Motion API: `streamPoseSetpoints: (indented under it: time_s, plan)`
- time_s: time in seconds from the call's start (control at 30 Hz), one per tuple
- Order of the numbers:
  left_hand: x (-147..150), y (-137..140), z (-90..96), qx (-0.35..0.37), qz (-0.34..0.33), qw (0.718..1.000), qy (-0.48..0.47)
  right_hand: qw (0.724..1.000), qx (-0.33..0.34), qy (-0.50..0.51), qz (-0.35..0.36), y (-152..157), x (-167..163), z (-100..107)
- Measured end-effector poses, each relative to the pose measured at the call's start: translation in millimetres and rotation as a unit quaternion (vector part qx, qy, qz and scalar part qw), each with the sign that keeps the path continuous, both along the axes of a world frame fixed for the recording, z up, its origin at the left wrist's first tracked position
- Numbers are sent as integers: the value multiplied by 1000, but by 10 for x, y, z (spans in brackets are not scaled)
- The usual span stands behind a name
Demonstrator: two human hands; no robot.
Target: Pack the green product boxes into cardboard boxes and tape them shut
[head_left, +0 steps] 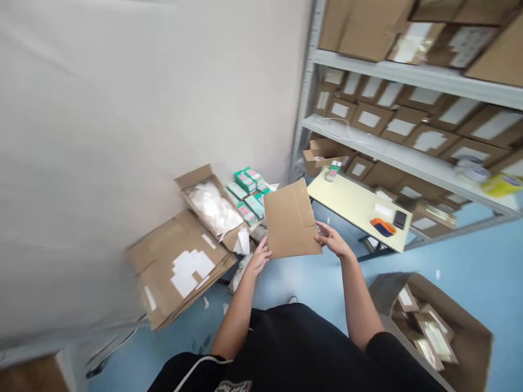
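A flat brown piece of cardboard [289, 226], perhaps a folded carton, is held up in front of me between both hands. My left hand [259, 257] grips its lower left edge, fingers partly behind it. On the opposite side, my right hand [330, 239] pinches the lower right edge. Just left of the cardboard, green and white small boxes [247, 179] are stacked on a table. An open carton [195, 178] filled with white plastic bags [214, 207] stands beside them.
Flattened cartons [163, 245] lie at the left. A narrow cream table [347, 198] holds a bottle [333, 171], an orange-and-blue item [383, 227] and a phone [400, 219]. Shelves [388, 144] of labelled boxes rise behind. A large carton [469, 337] with packed boxes sits at lower right.
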State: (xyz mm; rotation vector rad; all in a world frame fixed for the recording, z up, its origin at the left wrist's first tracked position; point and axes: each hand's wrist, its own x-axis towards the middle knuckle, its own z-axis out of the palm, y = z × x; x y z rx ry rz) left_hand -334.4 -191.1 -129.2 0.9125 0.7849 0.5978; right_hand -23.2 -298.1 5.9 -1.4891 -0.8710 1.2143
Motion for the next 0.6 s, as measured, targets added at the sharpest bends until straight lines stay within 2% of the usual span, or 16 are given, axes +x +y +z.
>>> streamPoseSetpoints:
  time_s: [0.1,0.2,0.3,0.43,0.6]
  plan:
    - [571,44,122,-45,-56,997,2,997,1,28,-72,-523,528,-89]
    - [978,184,308,-29,-125,992,9,990,3,61,-126,-958,877,-234]
    - [1330,376,493,-22,-185,982,4,981,-3,88,-173,-1209,1129,-374]
    - [1843,658,659,-24,-255,967,3,973,-11,105,-206,-1293,1463,-474]
    - [2554,1081,669,-9,-308,951,-11,964,-7,103,-243,-1110,1947,-467]
